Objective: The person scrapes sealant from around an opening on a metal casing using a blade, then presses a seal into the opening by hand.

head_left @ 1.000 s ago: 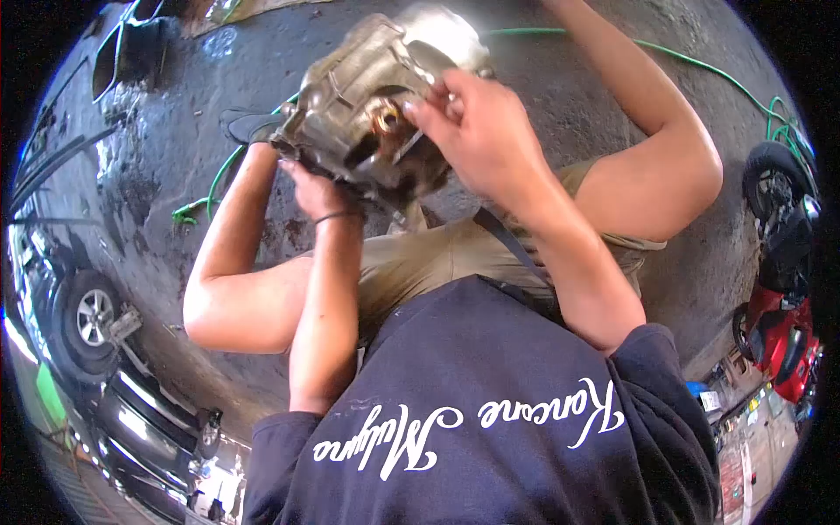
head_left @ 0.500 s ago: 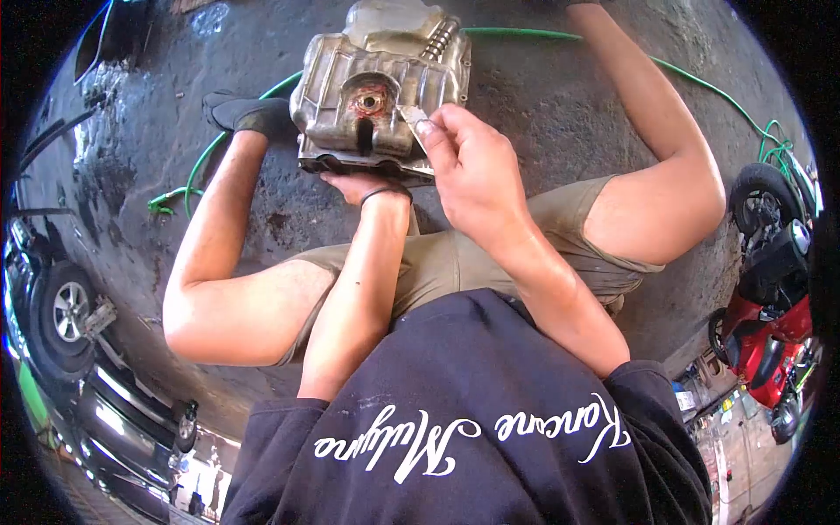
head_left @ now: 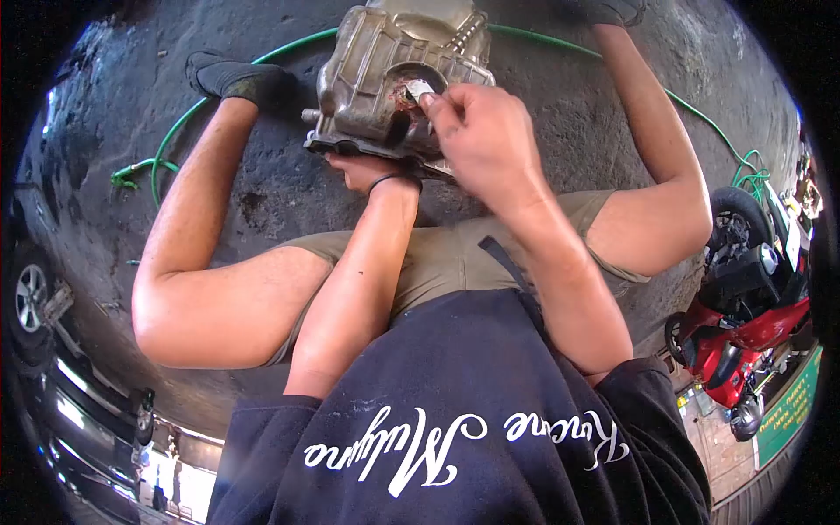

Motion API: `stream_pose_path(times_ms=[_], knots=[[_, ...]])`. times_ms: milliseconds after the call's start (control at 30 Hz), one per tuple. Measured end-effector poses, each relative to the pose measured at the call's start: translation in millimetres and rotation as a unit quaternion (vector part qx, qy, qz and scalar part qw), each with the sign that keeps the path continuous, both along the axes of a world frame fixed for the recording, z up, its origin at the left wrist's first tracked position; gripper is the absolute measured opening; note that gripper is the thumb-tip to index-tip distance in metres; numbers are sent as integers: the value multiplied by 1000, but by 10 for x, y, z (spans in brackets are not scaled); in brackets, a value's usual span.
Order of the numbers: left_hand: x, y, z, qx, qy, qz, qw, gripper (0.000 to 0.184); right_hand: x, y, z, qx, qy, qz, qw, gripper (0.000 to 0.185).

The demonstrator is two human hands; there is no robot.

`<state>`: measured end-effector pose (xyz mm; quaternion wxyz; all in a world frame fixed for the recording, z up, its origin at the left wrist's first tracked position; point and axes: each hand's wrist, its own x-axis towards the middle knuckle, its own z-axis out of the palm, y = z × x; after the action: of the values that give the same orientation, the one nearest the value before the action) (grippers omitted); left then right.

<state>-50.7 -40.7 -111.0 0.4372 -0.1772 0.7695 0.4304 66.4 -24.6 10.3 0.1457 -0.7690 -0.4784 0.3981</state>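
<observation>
A cast metal part (head_left: 363,83) with ribs and a coil spring at its upper right is held above the floor between the legs. My left hand (head_left: 360,171) is under its lower edge and grips it from below, most of the fingers hidden. Thumb and fingers of my right hand (head_left: 484,131) pinch a small pale flat piece (head_left: 419,89). That piece is at the round opening with reddish residue in the front of the metal part, and its tip covers some of the opening.
A green hose (head_left: 297,44) runs across the dark floor (head_left: 280,188) behind the part. A red motorcycle (head_left: 722,350) stands at the right, and a dark car with a wheel (head_left: 31,297) is at the left edge.
The metal part was tilted and then turned upright, its opening now facing my body. My right hand moved from beside the part to the opening with the pale piece.
</observation>
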Motion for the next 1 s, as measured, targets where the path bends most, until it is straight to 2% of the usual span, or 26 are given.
stream_pose_path(times_ms=[33, 100, 167, 300, 333, 400, 433, 467, 567, 633, 733, 767, 800, 900, 1000], knots=[[10, 21, 47, -46, 30, -20, 998, 81, 38, 2, -4, 0, 26, 37, 999, 32], [-6, 9, 12, -35, 3, 18, 999, 81, 48, -28, -14, 9, 29, 62, 998, 31], [15, -17, 6, -62, 93, -108, 988, 81, 57, -87, -59, 84, 28, 32, 996, 33], [11, 17, 39, -117, 100, -116, 981, 82, 157, -5, -133, 79, 20, 36, 996, 34], [5, 15, 43, -118, 102, -116, 981, 82, 200, 33, -114, 74, 49, 80, 993, 34], [0, 14, 38, -55, 41, -22, 997, 83, 227, 33, -120, 70, 96, 151, 981, 34], [6, 11, 31, -24, 10, 27, 999, 83, 240, 49, -109, 70, 96, 152, 981, 34], [56, 83, 189, -106, 84, -69, 988, 83, 246, 76, -90, 78, 65, 117, 988, 35], [85, 109, 255, -104, 123, -106, 981, 84, 258, 107, -123, 86, 29, 72, 993, 36], [17, 73, 144, -111, 111, -114, 981, 86, 288, 120, -110, 96, 40, 160, 982, 35], [-11, 59, 95, -133, 109, -129, 977, 86, 344, 179, -86, 67, 66, 146, 985, 35], [-49, 66, 14, -118, 72, -67, 988, 86, 382, 225, -123, 63, 35, 133, 989, 36], [-78, 46, -57, -104, 35, -3, 994, 86, 385, 238, -156, 78, 41, 164, 982, 37], [-16, 32, 14, -58, 42, 1, 997, 87, 395, 260, -118, 93, 38, 202, 974, 38], [-54, -10, -128, -27, 26, 25, 999, 87, 435, 296, -151, 94, 20, 217, 971, 38]])
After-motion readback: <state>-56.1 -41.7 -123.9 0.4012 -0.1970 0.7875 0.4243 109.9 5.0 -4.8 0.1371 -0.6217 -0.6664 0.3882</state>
